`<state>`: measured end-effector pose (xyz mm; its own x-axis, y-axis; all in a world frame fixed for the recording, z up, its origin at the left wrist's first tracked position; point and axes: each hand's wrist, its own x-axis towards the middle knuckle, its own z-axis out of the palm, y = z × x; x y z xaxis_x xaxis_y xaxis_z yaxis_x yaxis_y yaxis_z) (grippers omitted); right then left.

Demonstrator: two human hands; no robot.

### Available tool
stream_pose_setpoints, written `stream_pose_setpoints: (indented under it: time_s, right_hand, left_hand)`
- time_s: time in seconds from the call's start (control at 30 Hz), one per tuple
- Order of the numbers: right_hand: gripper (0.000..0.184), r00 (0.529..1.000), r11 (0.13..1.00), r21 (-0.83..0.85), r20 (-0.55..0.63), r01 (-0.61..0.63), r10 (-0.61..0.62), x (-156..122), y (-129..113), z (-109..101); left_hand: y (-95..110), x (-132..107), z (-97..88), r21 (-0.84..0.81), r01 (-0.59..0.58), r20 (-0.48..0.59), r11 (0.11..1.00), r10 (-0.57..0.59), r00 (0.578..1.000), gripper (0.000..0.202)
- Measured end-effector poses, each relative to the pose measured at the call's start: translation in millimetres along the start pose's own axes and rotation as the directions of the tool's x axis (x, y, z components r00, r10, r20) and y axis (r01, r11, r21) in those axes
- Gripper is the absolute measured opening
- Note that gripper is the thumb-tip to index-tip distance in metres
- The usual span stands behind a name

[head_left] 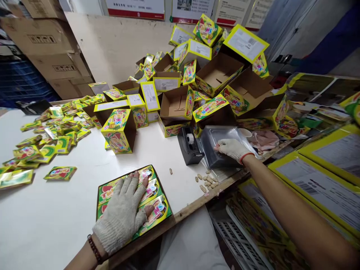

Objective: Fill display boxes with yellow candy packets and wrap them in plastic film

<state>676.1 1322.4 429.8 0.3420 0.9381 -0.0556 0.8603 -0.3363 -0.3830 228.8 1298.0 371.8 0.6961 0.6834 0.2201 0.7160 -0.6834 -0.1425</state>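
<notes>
The left hand (120, 213) sits nearest at bottom centre, and the right forearm (292, 210) reaches in from the lower right. The left hand wears a white knit glove with bare fingertips and has a beaded bracelet (95, 249) at the wrist. It lies palm down with the fingers spread, pressing flat on a brown-rimmed box (154, 210) of yellow packs, open-handed and gripping nothing. The box sits at the table's near edge, just left of the bottom centre of the frame. The right hand (232, 150), gloved with a red cuff, is stretched out palm down, fingers together and pointing left, on a clear plastic bag (222, 131) holding something dark; whether it has hold of the bag, I cannot tell. A black tape dispenser (189, 145) stands just beside the bag, with peanuts (206, 180) scattered below it on the white table (50, 225). Loose packs (33, 150) lie at the left, open cardboard display boxes (177, 107) heap up across the upper centre, flat yellow printed cartons (323, 180) lean at the right, and brown cartons (50, 48) stack at the upper left.
</notes>
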Motion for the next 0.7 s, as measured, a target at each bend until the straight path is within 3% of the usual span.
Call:
stream_pose_setpoints:
  time_s: [0.23, 0.7]
  right_hand:
    - [0.019, 0.998, 1.000, -0.016, 0.064, 0.021, -0.020, 5, 6, -4]
    - [0.028, 0.998, 0.998, -0.016, 0.040, 0.058, -0.057, 10, 13, 4]
  left_hand:
    - [0, 0, -0.6, 0.014, -0.025, -0.033, 1.000, 0.026, 0.999, 0.068]
    - [1, -1, -1.6, -0.036, 0.002, -0.036, 0.999, -0.003, 0.999, 0.066]
